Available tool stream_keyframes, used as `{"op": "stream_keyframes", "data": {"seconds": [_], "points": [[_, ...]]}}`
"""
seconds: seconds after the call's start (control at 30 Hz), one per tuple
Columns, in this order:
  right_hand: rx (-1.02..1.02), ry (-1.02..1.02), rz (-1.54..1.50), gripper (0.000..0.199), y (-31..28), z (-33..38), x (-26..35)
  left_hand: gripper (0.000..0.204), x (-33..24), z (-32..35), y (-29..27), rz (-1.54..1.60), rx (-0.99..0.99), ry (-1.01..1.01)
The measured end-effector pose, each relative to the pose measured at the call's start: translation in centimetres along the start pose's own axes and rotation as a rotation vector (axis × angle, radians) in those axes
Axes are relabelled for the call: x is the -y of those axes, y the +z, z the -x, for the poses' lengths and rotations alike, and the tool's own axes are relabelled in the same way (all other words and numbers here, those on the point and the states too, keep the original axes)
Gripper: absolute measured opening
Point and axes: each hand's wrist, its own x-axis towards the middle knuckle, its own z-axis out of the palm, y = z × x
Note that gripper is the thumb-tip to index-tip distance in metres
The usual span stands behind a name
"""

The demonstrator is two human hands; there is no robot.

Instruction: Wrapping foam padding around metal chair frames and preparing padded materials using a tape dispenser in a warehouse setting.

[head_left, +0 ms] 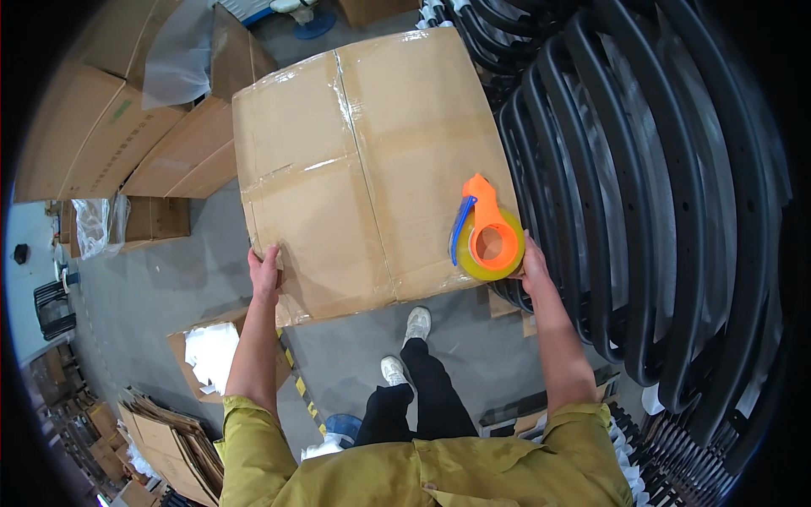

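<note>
A large taped cardboard box (355, 160) fills the middle of the head view, lifted off the grey floor. My left hand (264, 272) grips its near left corner. My right hand (534, 269) presses on the box's near right edge, mostly behind an orange tape dispenser (488, 237) with a yellowish tape roll and blue blade guard that rests on the box top by that corner. My legs and white shoes (407, 346) show below the box.
Stacked black curved frames (659, 194) crowd the right side, close to the box. Cardboard cartons (110, 135) and clear plastic wrap lie at upper left. An open carton with white packing (207, 355) and flattened cardboard (169, 439) sit at lower left.
</note>
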Motion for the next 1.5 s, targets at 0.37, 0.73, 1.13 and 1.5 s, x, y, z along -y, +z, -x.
{"op": "stream_keyframes", "data": {"seconds": [0.37, 0.73, 1.13, 1.5], "points": [[0.032, -0.002, 0.055, 0.049, -1.9, 1.2, -1.2, 0.084, 2.1, -0.2, -1.9, -0.035, 0.011, 0.125], [-0.033, 0.421, 0.523, 0.012, -4.7, 16.7, -19.2, 0.031, 22.8, 13.9, -11.9, -0.514, 0.313, 0.009], [0.381, 0.458, 0.864, 0.018, 20.2, 27.0, -23.8, 0.025, 24.0, 22.6, -31.1, -0.744, 0.581, 0.036], [0.658, 0.257, 1.292, 0.023, 27.7, 23.6, -16.0, 0.025, 25.5, 29.6, -29.2, -0.337, 0.105, -0.328]]}}
